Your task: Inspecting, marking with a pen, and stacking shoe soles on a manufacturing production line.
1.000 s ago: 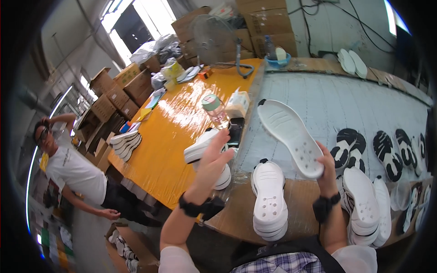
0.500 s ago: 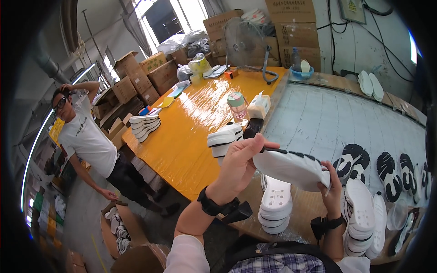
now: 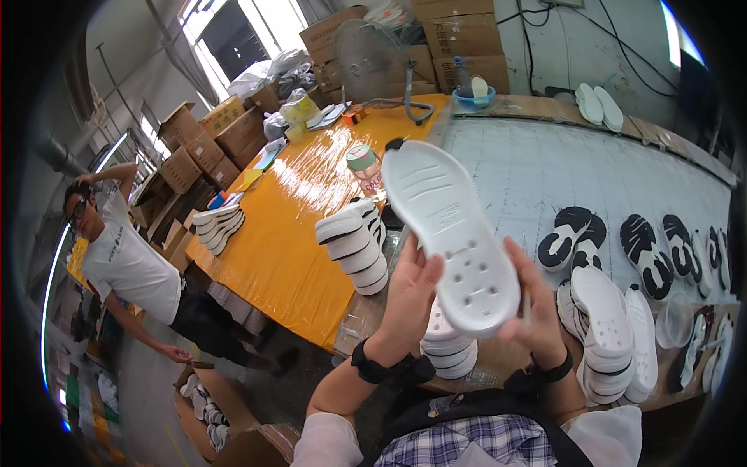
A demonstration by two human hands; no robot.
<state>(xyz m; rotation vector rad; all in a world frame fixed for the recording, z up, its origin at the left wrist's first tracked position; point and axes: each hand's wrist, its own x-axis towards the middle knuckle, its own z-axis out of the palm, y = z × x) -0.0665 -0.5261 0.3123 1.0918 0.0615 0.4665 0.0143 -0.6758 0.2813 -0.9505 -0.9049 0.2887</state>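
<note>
While we hold the white sole point(image 3: 451, 233) up in front of us, both hands are clamped on its near, rounded end: the left hand point(image 3: 408, 292) cups the left edge with the fingers wrapped behind it, and the right hand point(image 3: 533, 307) pinches the right edge, thumb toward us. Its grooved, holed face is turned to us and its far tip points up and left, well above the bench. To do this step well, we judge it best to keep the grip at the rim only, so the fingers do not cover the face we are looking over, and to turn the sole with the wrists, not the elbows.

Right below our hands stands a short stack of white soles point(image 3: 447, 350), and just right of it a taller stack point(image 3: 607, 335); both sit near the near edge of the wooden bench point(image 3: 513, 362), so we would lower the sole straight down, not sweep sideways. To the left a leaning pile of black and white soles point(image 3: 354, 245) stands at the seam with the orange table point(image 3: 272, 226), with a plastic jar point(image 3: 364, 167) just beyond. Black and white soles point(image 3: 572, 233) lie in pairs to the right on the pale mat point(image 3: 545, 163). Open room lies far ahead on that mat. A person in a white shirt point(image 3: 128, 261) stands well off to the left, past the orange table's edge
</note>
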